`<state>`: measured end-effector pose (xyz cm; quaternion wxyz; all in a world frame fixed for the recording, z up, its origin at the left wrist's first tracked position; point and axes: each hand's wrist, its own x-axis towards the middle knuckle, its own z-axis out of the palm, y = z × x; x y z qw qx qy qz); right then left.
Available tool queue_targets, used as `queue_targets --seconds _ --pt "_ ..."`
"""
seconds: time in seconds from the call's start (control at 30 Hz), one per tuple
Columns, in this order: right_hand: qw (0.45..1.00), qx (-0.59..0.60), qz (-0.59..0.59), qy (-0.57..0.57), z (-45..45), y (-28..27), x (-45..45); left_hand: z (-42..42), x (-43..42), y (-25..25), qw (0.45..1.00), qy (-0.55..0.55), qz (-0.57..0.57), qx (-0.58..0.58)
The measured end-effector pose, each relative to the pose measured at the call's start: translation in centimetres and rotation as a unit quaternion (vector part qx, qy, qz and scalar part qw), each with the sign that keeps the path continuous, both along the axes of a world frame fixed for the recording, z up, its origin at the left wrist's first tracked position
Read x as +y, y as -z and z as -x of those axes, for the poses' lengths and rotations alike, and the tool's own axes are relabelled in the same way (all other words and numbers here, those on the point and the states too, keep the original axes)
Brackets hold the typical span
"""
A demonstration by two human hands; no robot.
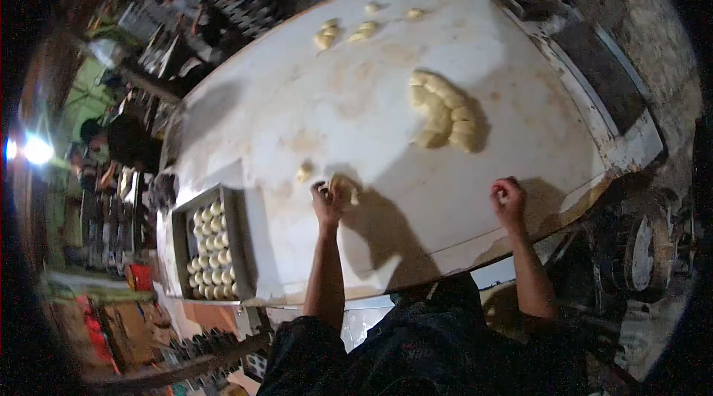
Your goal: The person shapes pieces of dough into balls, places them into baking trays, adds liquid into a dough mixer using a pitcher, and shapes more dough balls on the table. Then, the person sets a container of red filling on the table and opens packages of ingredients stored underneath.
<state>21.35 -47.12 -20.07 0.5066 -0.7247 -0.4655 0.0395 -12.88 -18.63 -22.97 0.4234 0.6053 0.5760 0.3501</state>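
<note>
On the pale worktable (297,99), my left hand (327,204) is at a small group of dough pieces (345,186), its fingers bent beside the nearest one. Whether it grips any dough is unclear. Just beyond its fingertips lies one small dough piece (304,171). My right hand (508,201) is over the table's near right part, fingers curled; what they hold, if anything, is too small to name. A large heap of dough pieces (445,114) lies farther away, between the hands and toward the right.
A tray (241,244) holding several rows of dough balls (212,247) stands at the table's left end. More dough lumps (325,34) lie near the far edge. People (126,140) are at the left, beyond the table.
</note>
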Motion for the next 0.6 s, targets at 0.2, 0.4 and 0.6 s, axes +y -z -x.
queue_targets --seconds 0.2,0.4,0.6 --pt "0.924 0.324 0.034 -0.202 16.4 2.1 2.8 11.7 -12.7 -7.5 0.938 0.096 0.086 -0.322" --pt "0.647 0.726 -0.109 -0.205 37.8 -9.5 7.5 12.8 -17.4 -13.2 0.927 0.023 -0.077 -0.366" --pt "0.852 0.479 -0.030 -0.209 36.2 -11.7 8.6 16.9 -16.3 -14.0 0.904 0.014 -0.093 -0.416"
